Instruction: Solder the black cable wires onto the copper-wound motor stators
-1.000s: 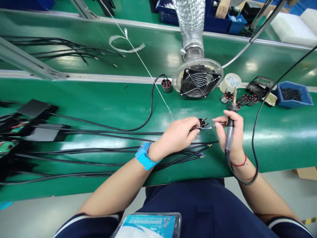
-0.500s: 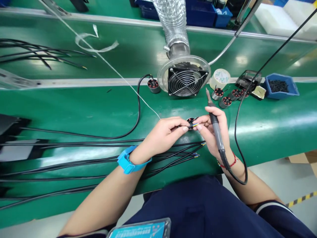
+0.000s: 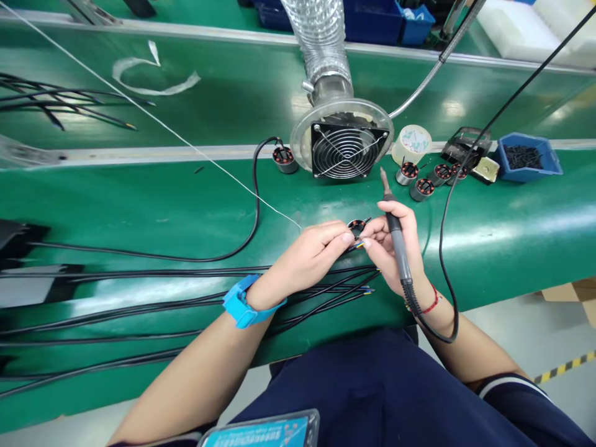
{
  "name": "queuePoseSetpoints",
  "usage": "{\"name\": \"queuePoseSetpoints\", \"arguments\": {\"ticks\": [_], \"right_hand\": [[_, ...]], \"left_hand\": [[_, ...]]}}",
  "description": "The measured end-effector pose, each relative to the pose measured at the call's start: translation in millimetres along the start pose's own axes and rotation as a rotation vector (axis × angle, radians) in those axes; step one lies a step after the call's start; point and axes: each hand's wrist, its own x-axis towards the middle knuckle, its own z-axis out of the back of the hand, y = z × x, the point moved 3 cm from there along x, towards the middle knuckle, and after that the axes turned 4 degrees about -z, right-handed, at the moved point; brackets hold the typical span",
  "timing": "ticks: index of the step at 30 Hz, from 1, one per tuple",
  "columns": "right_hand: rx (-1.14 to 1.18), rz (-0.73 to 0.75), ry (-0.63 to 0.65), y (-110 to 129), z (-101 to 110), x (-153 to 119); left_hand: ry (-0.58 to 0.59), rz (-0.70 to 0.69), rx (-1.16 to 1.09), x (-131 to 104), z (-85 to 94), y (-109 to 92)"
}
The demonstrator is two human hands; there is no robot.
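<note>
My left hand, with a blue wrist strap, is closed in a pinch on a black cable. The cable's stripped end shows blue and yellow wires between the two hands. A thin pale wire runs down to the back of this hand; its end is hidden. My right hand is closed around a soldering iron, its tip pointing up and away from the work. The right thumb and fingertips are close to the coloured wires. Just beyond the fingertips sits a round motor stator, partly covered by the fingers.
A fume extractor fan stands ahead. Several motor stators are at right, near a tape roll, a sponge tin and a blue bin of small black parts. Black cables lie at left. The iron's cord loops right.
The coloured wire ends have shifted slightly down toward me, and more of the stator shows. The right hand with the soldering iron has moved slightly left; the view has shifted a little.
</note>
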Motion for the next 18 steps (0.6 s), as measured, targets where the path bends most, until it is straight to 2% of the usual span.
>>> {"name": "queuePoseSetpoints", "arguments": {"ticks": [6,11,13,18], "right_hand": [[-0.102,0.133,0.012,5,0,-2],[-0.192,0.248,0.015,11,-1,-7],[-0.173,0.201,0.017,9,-3,-10],[-0.128,0.028,-0.016,-5,-8,-14]], "left_hand": [[0.053,0.002,0.028,0,0.5,-2],[0.206,0.196,-0.294,-4,-1.4,0],[0.188,0.24,-0.349,-4,-0.6,-1],[0.086,0.232,-0.25,-1,-0.9,5]]}}
